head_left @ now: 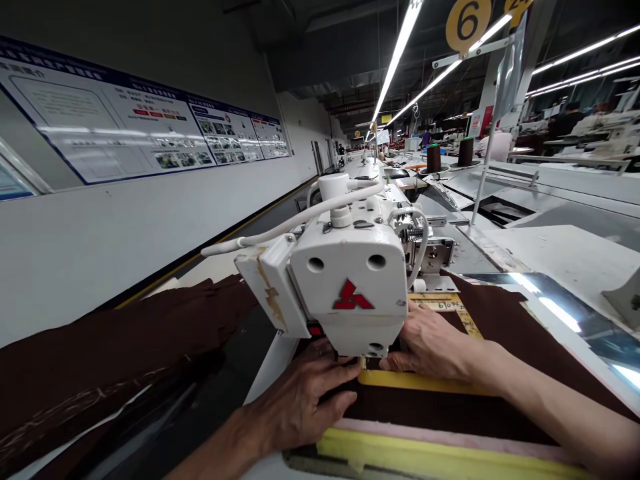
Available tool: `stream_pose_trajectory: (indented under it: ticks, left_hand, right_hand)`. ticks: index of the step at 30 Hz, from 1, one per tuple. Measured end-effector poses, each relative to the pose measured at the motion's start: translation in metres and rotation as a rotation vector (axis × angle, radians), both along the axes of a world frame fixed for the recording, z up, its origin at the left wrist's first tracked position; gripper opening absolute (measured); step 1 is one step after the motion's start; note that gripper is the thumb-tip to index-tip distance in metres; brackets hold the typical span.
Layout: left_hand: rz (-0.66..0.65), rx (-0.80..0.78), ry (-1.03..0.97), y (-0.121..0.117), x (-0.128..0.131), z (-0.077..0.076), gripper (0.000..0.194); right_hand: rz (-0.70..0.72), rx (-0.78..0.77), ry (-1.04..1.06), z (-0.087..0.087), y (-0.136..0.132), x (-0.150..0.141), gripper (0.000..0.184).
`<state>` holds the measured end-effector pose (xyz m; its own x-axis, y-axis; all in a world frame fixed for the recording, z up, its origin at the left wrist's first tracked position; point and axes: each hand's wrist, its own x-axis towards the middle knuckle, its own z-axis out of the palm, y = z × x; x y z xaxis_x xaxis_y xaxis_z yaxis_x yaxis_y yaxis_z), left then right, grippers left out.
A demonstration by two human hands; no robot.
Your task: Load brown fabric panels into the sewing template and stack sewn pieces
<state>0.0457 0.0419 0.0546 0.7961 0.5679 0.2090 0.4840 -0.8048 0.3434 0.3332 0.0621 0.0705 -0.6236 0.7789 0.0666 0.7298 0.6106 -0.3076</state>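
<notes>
A white industrial sewing machine head (350,280) with a red three-diamond logo fills the middle of the view. Under its front, my left hand (305,397) lies flat on the dark brown cloth, fingers spread, close to the machine's foot. My right hand (425,343) presses on the yellow-edged template (420,381) that sits on the dark brown cloth (500,333). Its fingertips reach the machine's front. A measuring tape strip (447,305) with printed numbers lies on the cloth behind that hand. The needle area is hidden behind the machine head.
A heap of brown cloth (115,340) lies to the left of the machine. Two dark thread cones (450,155) stand on white machine tables at the back right. A thin metal pole (484,167) rises to the right. A long wall poster (140,113) runs along the left wall.
</notes>
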Motion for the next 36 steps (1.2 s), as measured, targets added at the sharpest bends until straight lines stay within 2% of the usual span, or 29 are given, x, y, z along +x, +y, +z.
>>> stream_pose_trajectory:
  ticks: [5,18,36]
  left_hand:
    - [0.002,-0.014,0.031,-0.001,-0.001,-0.002,0.052]
    - [-0.028,-0.038,0.113,-0.004,0.005,0.009,0.055]
    - [-0.022,-0.024,0.082,-0.003,0.003,0.002,0.054]
  right_hand:
    - [-0.005,-0.009,-0.009,0.001,0.0,0.0,0.033]
    - [0.0,0.005,-0.001,-0.003,0.001,0.007,0.044]
    - [-0.005,0.019,0.002,-0.009,0.003,0.01,0.054]
